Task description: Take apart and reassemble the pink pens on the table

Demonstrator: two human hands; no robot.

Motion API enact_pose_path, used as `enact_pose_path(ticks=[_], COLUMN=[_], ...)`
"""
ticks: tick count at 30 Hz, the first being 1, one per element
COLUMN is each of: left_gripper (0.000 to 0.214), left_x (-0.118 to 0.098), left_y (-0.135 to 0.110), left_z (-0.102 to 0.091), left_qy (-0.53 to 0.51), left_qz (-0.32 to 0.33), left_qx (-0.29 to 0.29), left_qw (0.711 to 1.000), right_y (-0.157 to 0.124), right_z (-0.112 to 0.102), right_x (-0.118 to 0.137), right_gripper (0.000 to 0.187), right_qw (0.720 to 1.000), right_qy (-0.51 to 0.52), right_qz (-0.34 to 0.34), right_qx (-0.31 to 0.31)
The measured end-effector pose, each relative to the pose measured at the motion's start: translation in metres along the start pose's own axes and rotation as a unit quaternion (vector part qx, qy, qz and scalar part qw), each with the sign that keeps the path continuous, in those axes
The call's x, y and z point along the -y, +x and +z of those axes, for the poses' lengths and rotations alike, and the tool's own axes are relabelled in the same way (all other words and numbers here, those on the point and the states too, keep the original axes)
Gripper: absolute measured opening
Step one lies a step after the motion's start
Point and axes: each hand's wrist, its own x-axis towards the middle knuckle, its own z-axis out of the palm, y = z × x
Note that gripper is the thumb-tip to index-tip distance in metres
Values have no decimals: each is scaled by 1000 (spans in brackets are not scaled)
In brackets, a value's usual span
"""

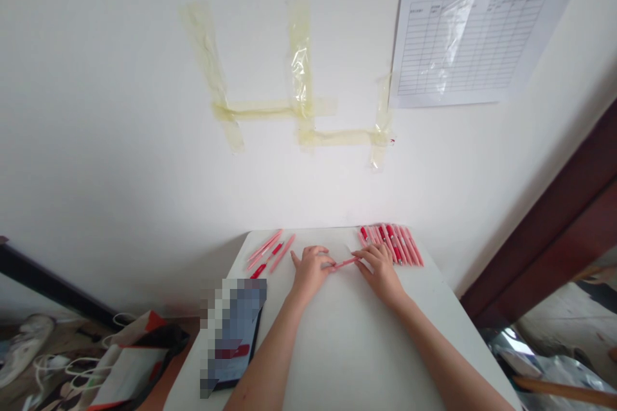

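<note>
Between my two hands a slim pink pen (345, 263) is held just above the white table (357, 334). The fingertips of my left hand (312, 268) pinch its left end. At its other end, my right hand (380, 268) grips it between thumb and fingers. A row of pink and red pens (402, 245) lies side by side behind and to the right of my right hand. To the left of my left hand lie several loose pens, among them a pink pen (282, 253) and a red-and-pink pen (267, 261).
A tablet (241, 359), partly pixelated, lies on the table's left side by my left forearm. The white wall behind carries yellowed tape (302, 70) and a printed sheet (472, 45). Bags and cables (130, 359) lie on the floor at left; a dark red wooden frame (544, 205) stands right.
</note>
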Motion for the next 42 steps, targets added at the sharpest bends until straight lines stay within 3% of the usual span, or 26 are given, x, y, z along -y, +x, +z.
enact_pose_path(ticks=[18,42], left_gripper=[9,10], left_x=[3,-5], left_y=[1,3], left_z=[1,-10], left_qy=[-18,-76], left_qz=[-17,2], left_qx=[-24,-92], left_qw=[999,993], right_y=[0,-2], right_z=[-3,2], right_x=[-9,-15], right_gripper=[22,19], right_qw=[999,997], right_qy=[4,25], right_qz=[31,75], right_qx=[-42,-12])
